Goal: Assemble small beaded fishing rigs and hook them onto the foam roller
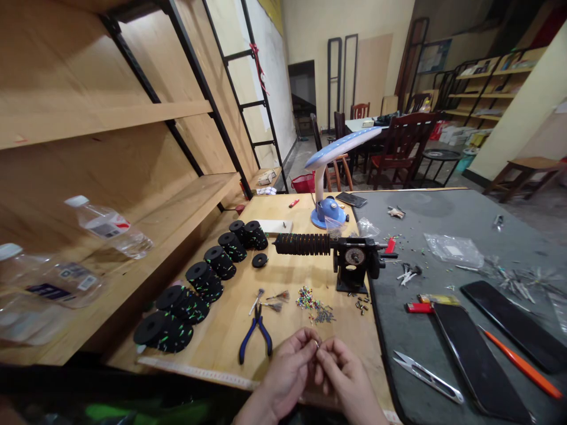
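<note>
My left hand (290, 366) and my right hand (341, 369) meet above the front of the wooden table. Thumb and fingers of each are pinched together, almost touching, around something tiny that I cannot make out. Just beyond them lie a heap of coloured beads (305, 298) and a pile of small grey metal pieces (325, 314). To the left rest blue-handled pliers (256, 337), jaws pointing away, near small feathery bundles (272, 306). Behind the beads stands a black hand-cranked winder (353, 265) with a ribbed black roll (303, 244) on its shaft.
Black foam spools (166, 332) line the left side, below a shelf with plastic bottles (110, 227). A blue desk lamp (326, 211) stands behind the winder. On the grey mat (411, 330) at right lie thread snips (427, 376), phones (481, 366) and an orange tool (522, 363).
</note>
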`<state>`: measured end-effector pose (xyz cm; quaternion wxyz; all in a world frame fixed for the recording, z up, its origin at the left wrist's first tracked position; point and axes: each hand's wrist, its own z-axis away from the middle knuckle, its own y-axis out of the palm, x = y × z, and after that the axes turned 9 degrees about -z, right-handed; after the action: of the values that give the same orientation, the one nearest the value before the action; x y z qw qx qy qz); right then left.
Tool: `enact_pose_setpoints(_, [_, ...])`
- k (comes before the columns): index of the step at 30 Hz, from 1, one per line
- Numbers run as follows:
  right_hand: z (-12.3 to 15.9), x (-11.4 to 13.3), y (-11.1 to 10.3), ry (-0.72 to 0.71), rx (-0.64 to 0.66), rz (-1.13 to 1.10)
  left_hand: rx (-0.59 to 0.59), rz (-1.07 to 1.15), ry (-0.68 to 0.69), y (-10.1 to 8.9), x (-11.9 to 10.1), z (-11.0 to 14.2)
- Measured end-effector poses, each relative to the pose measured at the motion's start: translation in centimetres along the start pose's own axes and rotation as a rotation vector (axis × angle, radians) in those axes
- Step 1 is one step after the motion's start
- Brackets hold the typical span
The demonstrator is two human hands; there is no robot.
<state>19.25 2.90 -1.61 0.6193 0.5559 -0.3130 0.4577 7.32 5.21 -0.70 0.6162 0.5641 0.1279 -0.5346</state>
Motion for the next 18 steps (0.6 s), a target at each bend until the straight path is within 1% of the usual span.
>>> enact_pose_setpoints(3, [-0.4,-0.1,0.0,0.046,0.007,-0.066,-0.036,-0.053,0.06,0.0,0.2,0.0])
enact_pose_setpoints(6, [-0.9,-0.3,0.0,0.091,0.043,-0.128,-0.075,-0.092,0.104,0.0,0.3,0.0])
enact_pose_setpoints(10, [-1.3,-0.4,0.0,0.111,0.088,-0.143,-0.148,-0.145,0.15,-0.3,0.2,0.1])
enact_pose_setpoints(12, [-1.4,-0.3,0.0,0.12,0.103,-0.116,-0.196,-0.202,0.192,-0.4,-0.2,0.2])
enact_pose_setpoints(15, [-1.3,0.2,0.0,0.123,0.107,-0.03,-0.23,-0.327,0.285,-0.5,-1.3,0.4])
enact_pose_setpoints(16, [-1.3,0.5,-0.1,0.104,0.103,0.019,-0.236,-0.366,0.319,-0.4,-1.8,0.5])
enact_pose_setpoints(18, [-1.3,1.1,-0.1,0.012,0.098,0.163,-0.235,-0.405,0.355,-0.2,-2.8,0.6])
